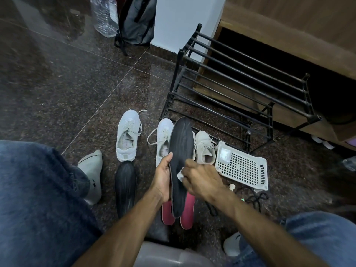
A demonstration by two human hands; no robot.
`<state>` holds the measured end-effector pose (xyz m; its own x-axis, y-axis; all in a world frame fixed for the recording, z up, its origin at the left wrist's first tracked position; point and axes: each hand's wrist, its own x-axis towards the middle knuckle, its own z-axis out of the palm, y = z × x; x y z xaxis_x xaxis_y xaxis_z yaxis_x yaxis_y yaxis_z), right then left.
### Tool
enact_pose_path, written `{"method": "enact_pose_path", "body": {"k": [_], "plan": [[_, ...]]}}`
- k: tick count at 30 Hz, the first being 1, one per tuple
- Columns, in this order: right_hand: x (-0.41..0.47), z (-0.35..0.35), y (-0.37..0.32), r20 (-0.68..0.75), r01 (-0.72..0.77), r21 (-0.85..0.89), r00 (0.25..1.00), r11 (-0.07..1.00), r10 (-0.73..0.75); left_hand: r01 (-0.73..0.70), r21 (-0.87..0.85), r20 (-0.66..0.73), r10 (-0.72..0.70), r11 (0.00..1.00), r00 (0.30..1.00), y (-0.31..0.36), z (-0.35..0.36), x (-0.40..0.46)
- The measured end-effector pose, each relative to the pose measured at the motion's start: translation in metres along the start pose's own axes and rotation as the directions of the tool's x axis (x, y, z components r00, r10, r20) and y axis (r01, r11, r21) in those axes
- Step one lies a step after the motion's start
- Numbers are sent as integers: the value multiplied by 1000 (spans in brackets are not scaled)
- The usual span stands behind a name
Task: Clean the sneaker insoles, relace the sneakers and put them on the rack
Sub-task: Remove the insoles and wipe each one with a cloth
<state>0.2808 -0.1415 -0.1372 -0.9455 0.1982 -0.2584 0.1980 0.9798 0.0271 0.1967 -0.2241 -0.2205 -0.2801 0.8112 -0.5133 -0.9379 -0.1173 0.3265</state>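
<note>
My left hand (163, 176) grips a black insole (181, 151) by its left edge and holds it up, toe end away from me. My right hand (200, 178) pinches a small white wipe (180, 175) against the insole's surface. A second black insole (125, 186) lies on the floor to the left. Two red insoles (187, 211) lie under the held one. Three white sneakers stand on the floor: one (128, 135) at the left, one (163, 137) partly behind the held insole, one (205, 147) at the right. The black rack (240, 83) stands beyond them.
A white perforated basket (242, 168) lies at the right of the sneakers, with black laces (256, 199) on the floor near it. A grey backpack (136, 20) and a plastic bottle (105, 14) stand by the far wall. My socked feet and jeans frame the view.
</note>
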Motion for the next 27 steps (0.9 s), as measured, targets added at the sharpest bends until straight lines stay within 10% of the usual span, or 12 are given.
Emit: {"method": "enact_pose_path", "body": {"k": [7, 14, 22, 27], "plan": [[31, -11, 34, -85, 36, -255, 995, 966, -60, 61, 73, -28, -59, 995, 998, -14, 10, -3], [-1, 10, 18, -11, 450, -366, 873, 814, -488, 61, 62, -35, -59, 996, 998, -1, -2, 2], [37, -18, 48, 14, 255, -456, 960, 853, -279, 59, 91, -19, -58, 994, 998, -18, 9, -3], [14, -9, 32, -13, 495, -348, 846, 796, -532, 49, 25, -9, -49, 998, 999, -3, 2, 3]]}}
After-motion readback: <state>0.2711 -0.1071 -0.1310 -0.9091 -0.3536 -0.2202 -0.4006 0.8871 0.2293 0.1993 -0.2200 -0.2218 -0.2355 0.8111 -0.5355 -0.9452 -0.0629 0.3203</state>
